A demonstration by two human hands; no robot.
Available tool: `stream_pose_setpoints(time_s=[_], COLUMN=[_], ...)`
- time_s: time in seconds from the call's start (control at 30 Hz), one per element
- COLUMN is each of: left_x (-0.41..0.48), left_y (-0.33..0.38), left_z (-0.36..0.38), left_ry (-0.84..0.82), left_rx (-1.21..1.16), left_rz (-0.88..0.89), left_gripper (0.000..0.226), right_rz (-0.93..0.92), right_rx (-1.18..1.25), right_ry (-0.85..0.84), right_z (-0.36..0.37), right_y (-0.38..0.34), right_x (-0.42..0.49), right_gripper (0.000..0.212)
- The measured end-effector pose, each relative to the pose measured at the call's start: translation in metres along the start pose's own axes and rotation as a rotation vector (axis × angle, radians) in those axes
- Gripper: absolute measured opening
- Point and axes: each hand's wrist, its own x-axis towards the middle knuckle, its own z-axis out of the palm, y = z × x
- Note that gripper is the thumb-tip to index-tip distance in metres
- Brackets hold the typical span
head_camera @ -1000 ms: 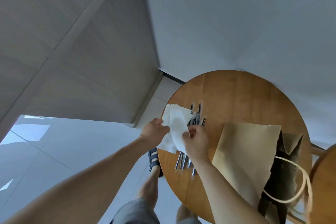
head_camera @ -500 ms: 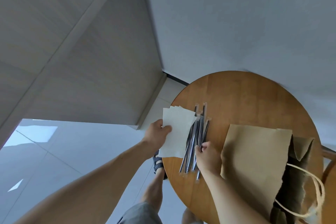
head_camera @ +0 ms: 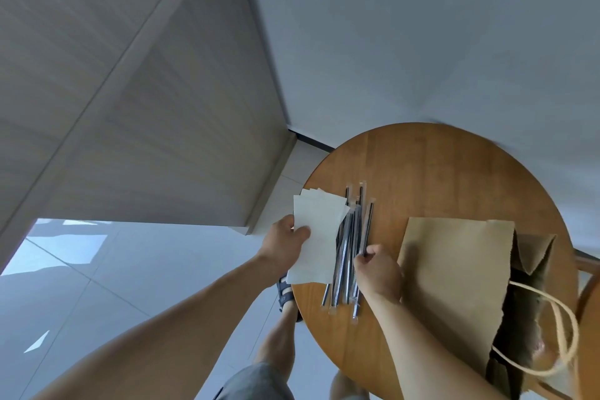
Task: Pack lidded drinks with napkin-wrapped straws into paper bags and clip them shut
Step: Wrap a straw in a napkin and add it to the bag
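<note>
White napkin (head_camera: 319,237), dark straws (head_camera: 349,247), brown paper bag (head_camera: 454,276), wooden table (head_camera: 438,172)

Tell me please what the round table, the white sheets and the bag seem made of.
The round table looks like wood, smooth and slightly glossy: plank seams show. The white sheets seem thin matte paper, probably napkins: stacked corners fan out. The bag looks like matte brown kraft paper, creased, with a ragged edge; its handle may be paper cord.
</note>
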Motion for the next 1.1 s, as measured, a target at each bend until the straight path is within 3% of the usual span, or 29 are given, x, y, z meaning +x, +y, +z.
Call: stream_pose_setpoints(time_s=[0.17, 0.3, 0.57, 0.7, 0.77, 0.87, 0.97, 1.03, 1.1], left_x=[-0.016, -0.043, -0.112, -0.137, -0.148, -0.166, -0.184, -0.193, -0.199], left_y=[0.033, 0.081, 0.151, 0.161, 0.167, 0.177, 0.187, 0.193, 0.197], left_z=[0.001, 0.0, 0.013, 0.019, 0.021, 0.02, 0.023, 0.028, 0.034], left_ry=[-0.005, -0.02, -0.1, -0.104, -0.118, -0.174, -0.315, -0.406, -0.457], left_rx=[0.055, -0.029, -0.209, -0.184, -0.2, -0.232, -0.242, -0.217, -0.194], left_rz=[0.079, 0.198, 0.455, 0.556, 0.574, 0.577, 0.552, 0.537, 0.541], left_gripper=[0.022, 0.016, 0.028, 0.008, 0.008, 0.009, 0.012, 0.019, 0.021], right_rz=[-0.193, -0.462, -0.601, -0.636, -0.646, -0.592, -0.586, -0.641, -0.68], right_rx=[0.417, 0.627, 0.53, 0.537, 0.519, 0.561, 0.669, 0.689, 0.707], right_ry=[0.067, 0.09, 0.06, 0.122, 0.149, 0.245, 0.06, -0.053, -0.061], right_z=[-0.058, -0.125, -0.196, -0.222, -0.236, -0.263, -0.292, -0.304, -0.312], right_y=[-0.028, -0.064, -0.084, -0.083, -0.081, -0.073, -0.064, -0.057, -0.05], right_x=[-0.02, -0.049, -0.077, -0.092, -0.102, -0.109, -0.112, -0.115, -0.118], right_gripper=[0.006, 0.02, 0.015, 0.02, 0.017, 0.039, 0.048, 0.031, 0.018])
